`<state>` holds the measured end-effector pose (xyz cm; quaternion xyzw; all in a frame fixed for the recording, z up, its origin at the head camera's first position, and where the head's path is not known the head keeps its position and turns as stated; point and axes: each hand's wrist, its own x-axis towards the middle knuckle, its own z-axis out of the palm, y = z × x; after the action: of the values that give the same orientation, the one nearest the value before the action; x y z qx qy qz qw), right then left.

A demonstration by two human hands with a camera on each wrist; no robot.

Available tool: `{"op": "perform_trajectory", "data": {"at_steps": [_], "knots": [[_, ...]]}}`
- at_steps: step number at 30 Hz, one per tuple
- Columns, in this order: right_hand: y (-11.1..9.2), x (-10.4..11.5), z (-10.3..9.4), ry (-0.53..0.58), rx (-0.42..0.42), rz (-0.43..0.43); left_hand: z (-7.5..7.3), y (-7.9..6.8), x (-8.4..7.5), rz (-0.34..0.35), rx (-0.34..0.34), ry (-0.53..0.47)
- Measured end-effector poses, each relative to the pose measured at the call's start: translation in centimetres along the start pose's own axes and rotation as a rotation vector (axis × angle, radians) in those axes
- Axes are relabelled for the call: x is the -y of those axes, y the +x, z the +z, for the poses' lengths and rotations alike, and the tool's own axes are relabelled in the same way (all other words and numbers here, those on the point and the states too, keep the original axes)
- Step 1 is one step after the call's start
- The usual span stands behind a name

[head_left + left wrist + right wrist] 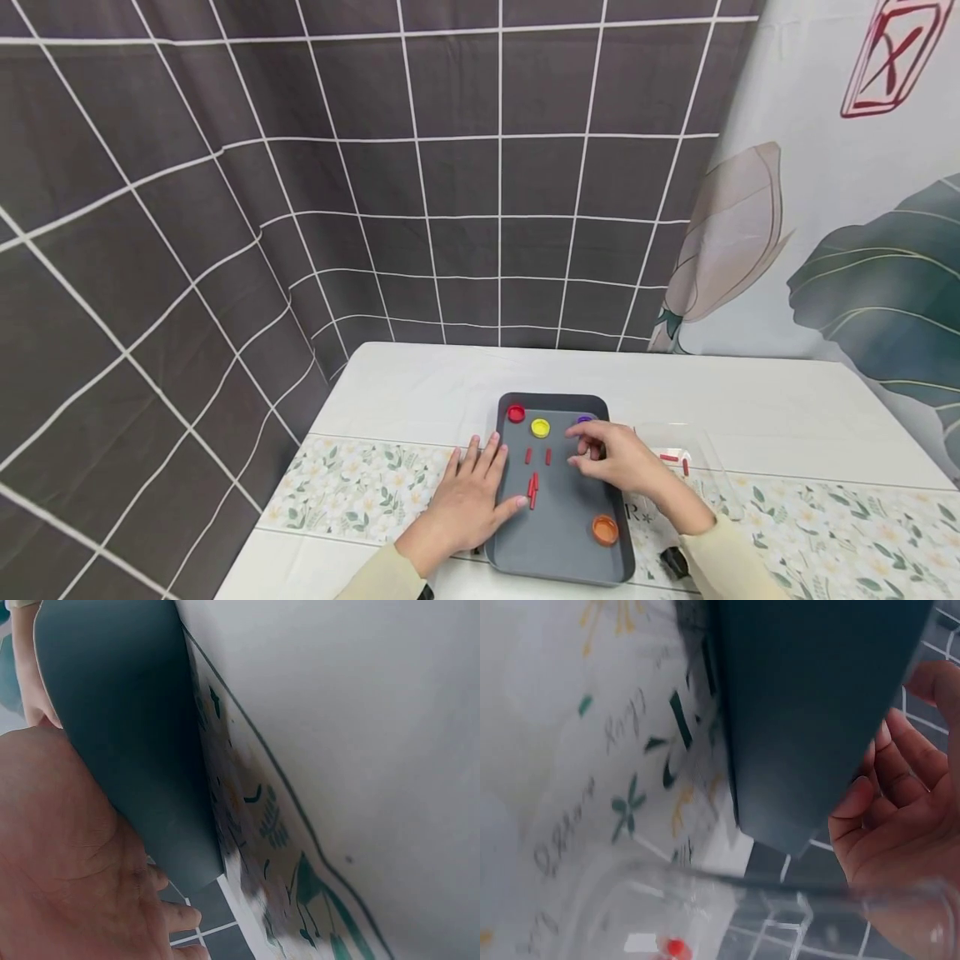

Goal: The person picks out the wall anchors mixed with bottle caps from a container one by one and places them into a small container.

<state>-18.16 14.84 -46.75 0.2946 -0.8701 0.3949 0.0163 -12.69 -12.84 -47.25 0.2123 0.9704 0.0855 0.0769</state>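
I'm seeing red sticks [548, 457] pointing near-to-far in the grey tray [558, 546], my left grip [471, 496] resting spread at its left side, my right grip [628, 460] hovering released.

The head view looks forward and down over the tray [558, 533]; both wrist views (close, beside it) share it.
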Motion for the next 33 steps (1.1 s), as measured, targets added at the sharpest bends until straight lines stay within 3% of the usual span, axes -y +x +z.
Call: {"op": "perform_trajectory", "data": {"at_steps": [6,24,33], "knots": [[0.9,-0.2,1.2,-0.058,0.017,-0.022,0.1,0.2,0.1,0.001,0.006,0.004],[3.2,0.1,3.1,-0.353,0.117,0.139,0.2,0.1,0.1,0.012,0.006,0.011],[3.4,0.3,3.3,-0.397,0.116,0.138,0.5,0.3,0.3,0.015,-0.002,0.019]]}}
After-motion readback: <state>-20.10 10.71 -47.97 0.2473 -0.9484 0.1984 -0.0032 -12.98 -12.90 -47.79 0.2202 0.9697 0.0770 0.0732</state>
